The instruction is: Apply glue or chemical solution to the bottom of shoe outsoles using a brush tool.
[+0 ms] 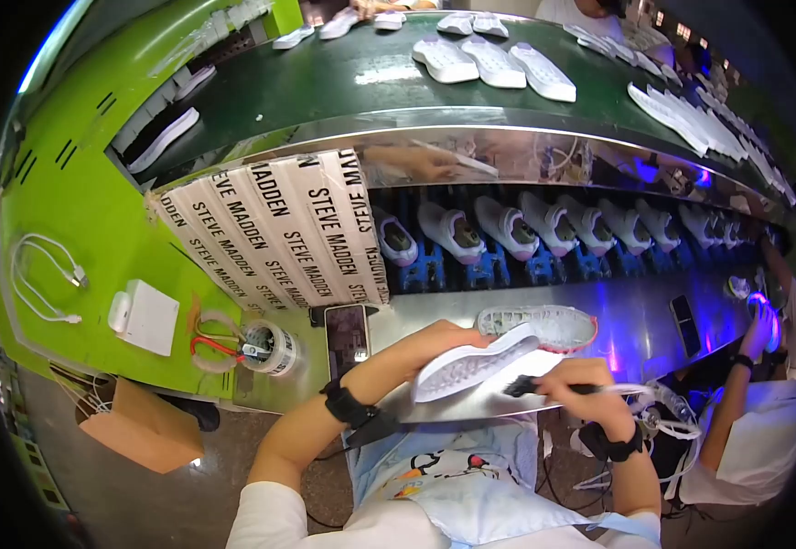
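White rubber sole [476, 364] is resting tilted in my closed left hand [435, 343] above the metal bench [636, 329], so my right hand [581, 380], gripping a brush [531, 387], is reaching its face.

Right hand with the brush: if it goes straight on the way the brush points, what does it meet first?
Most likely the white shoe sole that the left hand holds; the brush in the right hand points left at it, bristles almost touching. Depth is unclear.
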Available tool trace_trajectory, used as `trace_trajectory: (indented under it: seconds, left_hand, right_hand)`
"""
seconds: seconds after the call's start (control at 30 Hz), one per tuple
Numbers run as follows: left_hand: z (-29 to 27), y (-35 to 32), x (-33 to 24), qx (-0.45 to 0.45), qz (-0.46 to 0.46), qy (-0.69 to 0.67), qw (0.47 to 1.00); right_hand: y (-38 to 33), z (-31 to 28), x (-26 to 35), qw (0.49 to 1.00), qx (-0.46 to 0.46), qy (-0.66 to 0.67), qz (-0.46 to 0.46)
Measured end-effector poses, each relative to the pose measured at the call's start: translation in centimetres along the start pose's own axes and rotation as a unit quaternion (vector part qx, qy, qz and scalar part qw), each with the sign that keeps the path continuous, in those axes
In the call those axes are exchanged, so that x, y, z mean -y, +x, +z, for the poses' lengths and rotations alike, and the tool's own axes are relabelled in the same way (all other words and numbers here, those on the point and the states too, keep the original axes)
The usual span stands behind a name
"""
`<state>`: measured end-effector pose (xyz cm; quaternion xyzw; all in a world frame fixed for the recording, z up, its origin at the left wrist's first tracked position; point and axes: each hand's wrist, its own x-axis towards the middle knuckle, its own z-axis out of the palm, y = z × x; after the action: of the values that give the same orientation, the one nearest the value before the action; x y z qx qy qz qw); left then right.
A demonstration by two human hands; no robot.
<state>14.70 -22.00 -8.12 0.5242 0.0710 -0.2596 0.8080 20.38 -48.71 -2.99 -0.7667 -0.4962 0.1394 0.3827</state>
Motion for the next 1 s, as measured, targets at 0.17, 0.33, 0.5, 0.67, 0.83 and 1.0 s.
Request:
trace_trajectory:
  seconds: [0.17,0.33,0.5,0.67,0.83,1.0]
  left_hand:
    - [1.3,-2.1,-2.5,0.104,0.153,-0.274,0.944]
    - [-8.2,-11.1,-13.6,0.196,0.422,-0.331,0.821]
    - [-10.3,-11.4,-18.9,-0.066,0.496,-0.288,0.817]
    - [-9.0,-4.3,-30.6,-0.46,0.223,0.439,0.739]
    - [-12.7,3.1,-33.6,-0.457,0.168,0.584,0.65]
    - [-10.3,2.9,-32.8,-0.364,0.336,0.192,0.847]
  right_hand:
    - [3.0,0.8,5.8,0.983,-0.166,0.045,-0.068]
    - [2.1,1.1,6.9,0.889,-0.31,0.315,-0.124]
    - [2.5,2.6,4.8,0.88,-0.292,0.366,-0.078]
    - [1.9,4.2,4.4,0.886,-0.317,0.327,-0.091]
    - [0.0,3.3,5.4,0.886,-0.343,0.312,0.0]
    - [-0.4,2.5,4.5,0.844,-0.412,0.339,0.057]
